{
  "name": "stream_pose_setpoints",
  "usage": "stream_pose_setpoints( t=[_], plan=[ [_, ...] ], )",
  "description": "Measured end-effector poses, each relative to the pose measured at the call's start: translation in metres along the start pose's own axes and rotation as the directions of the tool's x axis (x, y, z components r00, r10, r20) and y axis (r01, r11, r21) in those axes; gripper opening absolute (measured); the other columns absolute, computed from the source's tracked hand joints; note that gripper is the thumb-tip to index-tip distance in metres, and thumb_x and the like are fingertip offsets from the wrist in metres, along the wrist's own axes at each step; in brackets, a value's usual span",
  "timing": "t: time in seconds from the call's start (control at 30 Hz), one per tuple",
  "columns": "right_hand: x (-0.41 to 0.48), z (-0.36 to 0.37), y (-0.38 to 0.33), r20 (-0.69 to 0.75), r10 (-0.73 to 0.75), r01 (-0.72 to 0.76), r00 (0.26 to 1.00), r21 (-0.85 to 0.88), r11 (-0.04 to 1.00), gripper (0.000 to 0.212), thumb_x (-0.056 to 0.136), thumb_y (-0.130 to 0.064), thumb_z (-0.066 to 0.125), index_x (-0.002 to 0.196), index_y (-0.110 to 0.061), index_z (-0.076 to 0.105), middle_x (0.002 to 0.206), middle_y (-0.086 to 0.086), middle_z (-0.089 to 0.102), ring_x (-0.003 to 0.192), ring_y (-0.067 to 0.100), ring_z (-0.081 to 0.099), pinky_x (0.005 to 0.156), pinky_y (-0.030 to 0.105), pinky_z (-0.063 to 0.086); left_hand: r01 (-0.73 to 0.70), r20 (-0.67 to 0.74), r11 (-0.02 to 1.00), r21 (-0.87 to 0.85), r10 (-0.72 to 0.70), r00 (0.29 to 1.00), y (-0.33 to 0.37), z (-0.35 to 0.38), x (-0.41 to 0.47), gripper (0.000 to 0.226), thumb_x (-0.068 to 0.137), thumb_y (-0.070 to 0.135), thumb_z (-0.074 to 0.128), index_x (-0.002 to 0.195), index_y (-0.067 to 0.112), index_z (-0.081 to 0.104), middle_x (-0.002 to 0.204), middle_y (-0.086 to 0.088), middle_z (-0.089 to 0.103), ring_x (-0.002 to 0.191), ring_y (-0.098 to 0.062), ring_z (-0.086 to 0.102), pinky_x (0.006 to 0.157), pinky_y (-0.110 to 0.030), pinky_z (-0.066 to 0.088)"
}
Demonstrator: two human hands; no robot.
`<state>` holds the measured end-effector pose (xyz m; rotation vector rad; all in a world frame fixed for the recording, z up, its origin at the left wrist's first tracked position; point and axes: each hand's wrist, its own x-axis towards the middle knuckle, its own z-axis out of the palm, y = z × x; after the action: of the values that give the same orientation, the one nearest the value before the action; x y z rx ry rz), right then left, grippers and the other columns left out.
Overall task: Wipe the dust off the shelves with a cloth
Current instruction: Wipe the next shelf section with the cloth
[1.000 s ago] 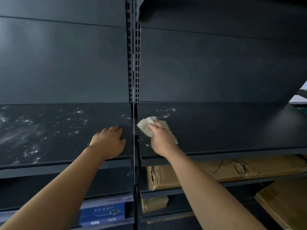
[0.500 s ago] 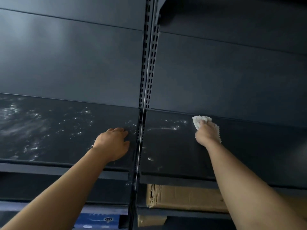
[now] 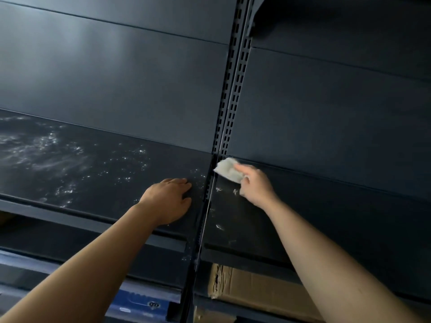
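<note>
The right hand holds a small white cloth, with its grip closed around it. The cloth is pressed on the right shelf, up in the back left corner, right beside the metal post with the little holes. Part of the cloth is hidden under the fingers, so its whole shape is hard to see. The left hand lies flat and open on the left shelf, holding nothing, close to the gap between the two shelves. The left shelf has lots of white dusty spots, mostly far to the left. The right shelf has only a few small white bits near the front. Under the right shelf a brown cardboard box peeks out, but most of it is hidden by the shelf and the arm. A blue box shows low down, and the words on it are too small to read.
</note>
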<state>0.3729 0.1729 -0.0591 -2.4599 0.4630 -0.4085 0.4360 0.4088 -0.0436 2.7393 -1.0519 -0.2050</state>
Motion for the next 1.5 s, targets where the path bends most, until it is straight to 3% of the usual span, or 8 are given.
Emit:
stream_pose_setpoints(
  t=[0.23, 0.5, 0.67, 0.8, 1.07, 1.23, 1.37, 1.5],
  plan=[
    [0.043, 0.000, 0.011, 0.131, 0.091, -0.042, 0.987, -0.340, 0.940, 0.059, 0.089, -0.002, 0.040, 0.146, -0.019, 0.036, 0.158, 0.005, 0.021, 0.142, 0.027, 0.021, 0.117, 0.034, 0.016, 0.018, -0.065, 0.998, 0.066, -0.014, 0.998, -0.006, 0.002, -0.010, 0.054, 0.094, 0.046, 0.037, 0.144, 0.026, 0.033, 0.154, 0.007, 0.029, 0.140, -0.018, 0.028, 0.115, -0.037, 0.023],
    [0.012, 0.010, -0.020, 0.273, 0.051, -0.048, 0.961, -0.017, 0.999, 0.065, 0.085, 0.014, 0.037, 0.132, -0.027, 0.057, 0.156, -0.012, 0.028, 0.142, 0.018, 0.028, 0.096, 0.023, 0.032, 0.021, -0.100, 0.999, 0.042, -0.017, 0.995, -0.013, 0.005, -0.037, 0.051, 0.094, 0.044, 0.038, 0.142, 0.026, 0.036, 0.153, 0.007, 0.030, 0.138, -0.021, 0.029, 0.112, -0.037, 0.028],
    [-0.032, 0.009, -0.033, 0.234, 0.080, -0.108, 0.969, 0.110, 0.988, 0.062, 0.081, 0.015, 0.035, 0.112, -0.025, 0.071, 0.143, -0.014, 0.048, 0.138, 0.011, 0.035, 0.109, 0.019, 0.021, -0.008, -0.112, 0.999, 0.051, 0.014, 0.994, -0.023, 0.004, -0.058, 0.049, 0.095, 0.043, 0.036, 0.140, 0.022, 0.040, 0.149, 0.006, 0.036, 0.136, -0.020, 0.032, 0.110, -0.035, 0.029],
    [-0.078, 0.007, -0.056, 0.229, 0.138, -0.188, 0.964, 0.217, 0.958, 0.055, 0.081, 0.016, 0.040, 0.103, -0.020, 0.075, 0.132, -0.011, 0.058, 0.124, 0.005, 0.047, 0.095, 0.008, 0.035, -0.054, -0.057, 0.997, 0.050, 0.056, 0.997, -0.031, 0.002, -0.076, 0.050, 0.096, 0.041, 0.034, 0.142, 0.020, 0.035, 0.153, 0.003, 0.029, 0.140, -0.019, 0.026, 0.113, -0.035, 0.025],
    [-0.150, 0.014, -0.089, 0.161, 0.236, -0.269, 0.958, 0.228, 0.936, 0.056, 0.077, 0.011, 0.043, 0.071, -0.033, 0.077, 0.101, -0.010, 0.073, 0.104, 0.011, 0.063, 0.099, 0.027, 0.048, -0.139, 0.033, 0.988, 0.068, 0.137, 0.990, -0.035, -0.006, -0.097, 0.048, 0.098, 0.039, 0.028, 0.139, 0.016, 0.040, 0.152, 0.000, 0.032, 0.138, -0.021, 0.030, 0.113, -0.038, 0.027],
    [-0.186, 0.015, -0.101, 0.092, 0.260, -0.275, 0.961, 0.243, 0.930, 0.047, 0.075, 0.015, 0.046, 0.070, -0.020, 0.077, 0.096, -0.004, 0.073, 0.098, 0.012, 0.064, 0.080, 0.013, 0.048, -0.162, 0.087, 0.981, 0.110, 0.152, 0.984, -0.035, -0.008, -0.100, 0.048, 0.098, 0.035, 0.026, 0.137, 0.012, 0.041, 0.147, -0.003, 0.038, 0.133, -0.024, 0.036, 0.110, -0.039, 0.031],
    [-0.204, 0.006, -0.094, 0.064, 0.277, -0.281, 0.959, 0.081, 0.956, 0.048, 0.076, 0.008, 0.040, 0.066, -0.022, 0.076, 0.081, 0.009, 0.074, 0.060, 0.031, 0.062, 0.060, 0.039, 0.054, -0.172, 0.116, 0.977, 0.126, 0.157, 0.981, -0.033, -0.012, -0.104, 0.047, 0.099, 0.034, 0.024, 0.138, 0.011, 0.040, 0.147, -0.004, 0.038, 0.132, -0.025, 0.038, 0.108, -0.040, 0.034],
    [-0.200, -0.012, -0.093, -0.186, 0.238, -0.232, 0.953, 0.053, 0.971, 0.047, 0.083, 0.004, 0.042, 0.073, -0.028, 0.074, 0.103, -0.004, 0.067, 0.085, 0.019, 0.065, 0.076, 0.030, 0.054, -0.170, 0.120, 0.975, 0.140, 0.154, 0.981, -0.032, -0.013, -0.106, 0.046, 0.099, 0.032, 0.025, 0.137, 0.011, 0.041, 0.146, -0.005, 0.039, 0.131, -0.026, 0.039, 0.106, -0.040, 0.035]
  ],
)
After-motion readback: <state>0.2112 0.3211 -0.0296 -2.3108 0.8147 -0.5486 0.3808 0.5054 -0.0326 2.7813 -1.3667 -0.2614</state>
